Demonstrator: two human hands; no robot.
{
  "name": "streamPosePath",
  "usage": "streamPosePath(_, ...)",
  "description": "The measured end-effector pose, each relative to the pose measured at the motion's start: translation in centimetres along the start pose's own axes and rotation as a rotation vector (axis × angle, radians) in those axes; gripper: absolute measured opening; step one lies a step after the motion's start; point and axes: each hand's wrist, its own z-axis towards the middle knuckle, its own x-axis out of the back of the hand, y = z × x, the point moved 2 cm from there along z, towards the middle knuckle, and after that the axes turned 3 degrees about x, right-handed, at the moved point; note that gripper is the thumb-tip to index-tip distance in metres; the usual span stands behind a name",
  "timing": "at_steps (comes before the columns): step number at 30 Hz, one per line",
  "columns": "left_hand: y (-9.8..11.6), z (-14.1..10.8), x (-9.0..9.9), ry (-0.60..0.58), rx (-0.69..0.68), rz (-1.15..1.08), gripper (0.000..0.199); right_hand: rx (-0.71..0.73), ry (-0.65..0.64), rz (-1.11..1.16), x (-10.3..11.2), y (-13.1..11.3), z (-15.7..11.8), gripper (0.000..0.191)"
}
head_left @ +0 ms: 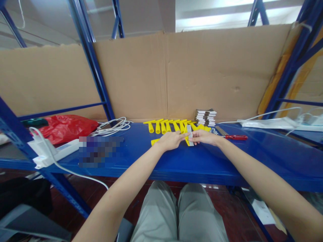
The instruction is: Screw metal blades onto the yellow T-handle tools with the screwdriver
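A blue shelf [272,148] bears yellow pieces [157,127], a red bag [69,128] and apparently a screwdriver [236,137].

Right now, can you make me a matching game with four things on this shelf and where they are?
Things
1. Red bag
2. Tool
3. Yellow pieces
4. Cardboard

Places
A. Lined up in a row on the blue shelf
B. Standing up at the back
C. Lying to the right of the right hand
D. On the left, by the white power strip

Right pairs: 1-D, 2-C, 3-A, 4-B
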Motion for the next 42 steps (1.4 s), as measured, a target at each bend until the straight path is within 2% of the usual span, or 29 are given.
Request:
streamPosePath(12,0.2,0.0,0.2,0.024,0.011,-0.007,0.048,0.0,0.047,-0.025,0.5,-0.6,-0.3,0.043)
streamPosePath(19,0.6,0.0,0.2,0.028,-0.017,-0.004,0.047,0.018,0.241,0.036,1.5,-0.3,-0.3,0.047)
streamPosePath(28,1.0,0.1,0.2,0.03,-0.038,0.038,0.049,0.065,0.4,0.067,1.2,-0.3,0.3,0.032)
streamPosePath(42,1.1,0.1,0.2,0.034,-0.06,0.057,0.05,0.075,0.342,0.152,1.4,0.7,0.5,0.034)
